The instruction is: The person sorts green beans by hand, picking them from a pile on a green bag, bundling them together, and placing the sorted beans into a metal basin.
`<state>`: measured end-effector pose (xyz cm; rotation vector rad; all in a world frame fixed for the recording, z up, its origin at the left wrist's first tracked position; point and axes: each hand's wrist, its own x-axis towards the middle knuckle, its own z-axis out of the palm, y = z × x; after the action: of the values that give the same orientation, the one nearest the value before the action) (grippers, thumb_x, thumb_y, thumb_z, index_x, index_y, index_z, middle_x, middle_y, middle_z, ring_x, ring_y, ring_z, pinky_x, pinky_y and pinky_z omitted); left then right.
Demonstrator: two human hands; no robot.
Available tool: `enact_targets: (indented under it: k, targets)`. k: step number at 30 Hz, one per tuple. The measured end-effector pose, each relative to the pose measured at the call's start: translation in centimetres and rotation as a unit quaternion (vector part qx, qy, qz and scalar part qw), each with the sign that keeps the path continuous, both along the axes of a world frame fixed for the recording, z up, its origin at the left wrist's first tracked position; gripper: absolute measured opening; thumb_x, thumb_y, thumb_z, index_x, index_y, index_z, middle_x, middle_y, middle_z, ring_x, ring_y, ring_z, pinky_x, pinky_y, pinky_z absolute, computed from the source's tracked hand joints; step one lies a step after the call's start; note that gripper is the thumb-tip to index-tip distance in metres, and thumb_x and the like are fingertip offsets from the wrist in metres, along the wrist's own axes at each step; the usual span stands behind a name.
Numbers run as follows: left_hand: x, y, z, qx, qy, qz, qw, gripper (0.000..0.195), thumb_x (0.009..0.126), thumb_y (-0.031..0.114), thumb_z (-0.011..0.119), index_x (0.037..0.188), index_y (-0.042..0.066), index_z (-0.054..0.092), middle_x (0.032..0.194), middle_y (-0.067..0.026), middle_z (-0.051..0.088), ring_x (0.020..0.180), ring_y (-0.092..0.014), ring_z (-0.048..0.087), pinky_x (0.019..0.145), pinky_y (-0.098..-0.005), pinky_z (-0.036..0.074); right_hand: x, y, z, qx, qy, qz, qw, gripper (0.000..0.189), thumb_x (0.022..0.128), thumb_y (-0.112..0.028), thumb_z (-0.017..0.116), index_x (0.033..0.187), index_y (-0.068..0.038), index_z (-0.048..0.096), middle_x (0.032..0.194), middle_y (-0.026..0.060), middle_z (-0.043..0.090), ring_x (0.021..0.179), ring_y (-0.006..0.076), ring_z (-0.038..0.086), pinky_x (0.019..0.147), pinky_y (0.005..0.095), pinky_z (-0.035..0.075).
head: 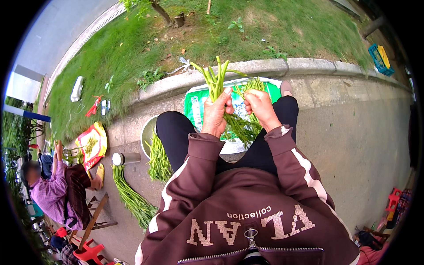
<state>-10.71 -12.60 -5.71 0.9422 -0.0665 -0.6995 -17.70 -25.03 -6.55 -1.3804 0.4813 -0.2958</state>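
My left hand (pixel 216 114) is closed around a bunch of green leafy-vegetable stems (pixel 215 79), whose cut ends point away from me and whose leaves hang below. Just right of it, my right hand (pixel 260 106) has thumb and forefinger pinched together near a thin stem; whether it grips that stem is unclear. Beneath both hands a green and white woven plastic sack (pixel 190 111) lies between my feet, with more stems (pixel 255 85) on it. A metal basin (pixel 145 139) stands beside my left knee, and green stems (pixel 159 162) lie at its near side.
Another long bundle of greens (pixel 131 198) lies on the pavement near a metal flask (pixel 127 158). At the left a seated person (pixel 56 195) handles greens beside a red and yellow sack (pixel 103 139). A stone kerb (pixel 265 68) borders the grass. A blue crate (pixel 379 61) stands far right.
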Motion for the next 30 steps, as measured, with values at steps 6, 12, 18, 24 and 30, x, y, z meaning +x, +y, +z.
enact_targets:
  k: [6,12,18,24,30]
  targets:
    - [-0.1,0.0,-0.5,0.043,-0.034,0.010,0.998,0.014,0.080,0.016,0.067,0.084,0.006,0.058,0.060,0.0009,0.051,0.046,-0.007,0.043,0.043,-0.0203,0.035,0.0,0.1,1.0,-0.105,-0.039,-0.001,0.994,0.020,0.084,-0.015,0.052,0.071,0.000,0.057,0.058,-0.0001,0.051,0.051,0.0068,0.048,0.046,0.0237,0.038]
    - [-0.8,-0.4,-0.3,0.091,-0.101,0.008,0.991,0.013,0.080,0.015,0.068,0.083,0.005,0.059,0.062,0.0007,0.055,0.047,-0.005,0.045,0.043,-0.0180,0.035,0.3,-0.3,3.0,-0.310,-0.075,0.086,0.944,0.021,0.084,-0.020,0.050,0.079,-0.001,0.057,0.065,0.0163,0.054,0.058,0.0282,0.054,0.056,0.0365,0.042]
    - [-1.0,-0.7,-0.3,0.159,-0.176,0.007,0.971,0.006,0.082,0.009,0.058,0.083,0.003,0.061,0.063,0.0002,0.057,0.050,-0.004,0.047,0.043,-0.0180,0.036,-0.1,-0.5,4.2,-0.446,-0.056,0.142,0.882,0.023,0.084,-0.024,0.049,0.081,-0.003,0.058,0.072,0.0179,0.058,0.069,0.0361,0.057,0.060,0.0435,0.043]
    - [-1.2,-0.9,-0.5,0.189,-0.225,0.004,0.956,0.007,0.081,0.008,0.058,0.085,0.003,0.061,0.064,0.0004,0.058,0.051,-0.003,0.048,0.044,-0.0184,0.037,-0.1,-0.7,4.3,-0.429,-0.007,0.107,0.897,0.021,0.079,-0.020,0.051,0.073,-0.003,0.060,0.066,0.0170,0.058,0.063,0.0348,0.058,0.057,0.0430,0.044]
    - [-1.5,-0.9,-0.3,0.173,-0.212,-0.022,0.962,0.009,0.081,0.012,0.064,0.084,0.004,0.061,0.063,0.0009,0.056,0.050,-0.003,0.047,0.043,-0.0180,0.036,0.3,-0.8,2.2,-0.446,-0.024,0.028,0.895,0.020,0.078,-0.015,0.050,0.067,-0.001,0.057,0.062,0.0150,0.058,0.054,0.0267,0.058,0.048,0.0357,0.044]
